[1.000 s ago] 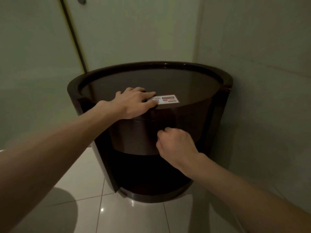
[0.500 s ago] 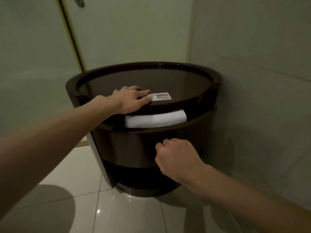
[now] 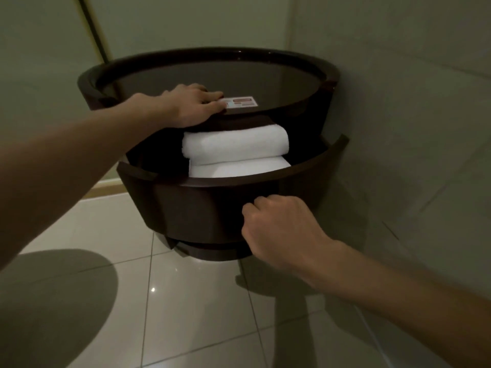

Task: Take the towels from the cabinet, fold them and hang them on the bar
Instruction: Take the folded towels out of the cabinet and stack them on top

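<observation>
A round dark brown cabinet point(image 3: 292, 83) stands in the corner, its curved drawer point(image 3: 186, 205) pulled out toward me. Inside lie two rolled white towels, the upper towel point(image 3: 235, 142) resting on the lower towel point(image 3: 239, 168). My left hand point(image 3: 194, 106) lies flat on the cabinet's front rim, fingers spread beside a small sticker point(image 3: 241, 102). My right hand point(image 3: 281, 229) is curled against the drawer front, fingers hooked under its lower edge. No bar is in view.
Tiled wall runs close along the cabinet's right side and behind it. A door edge point(image 3: 93, 30) stands at the back left. Glossy pale floor tiles point(image 3: 186, 301) spread in front, with my shadow at the lower left.
The drawer has slid out toward me under my right hand, going from shut to well open and exposing two white towels. My left hand stayed on the cabinet top.
</observation>
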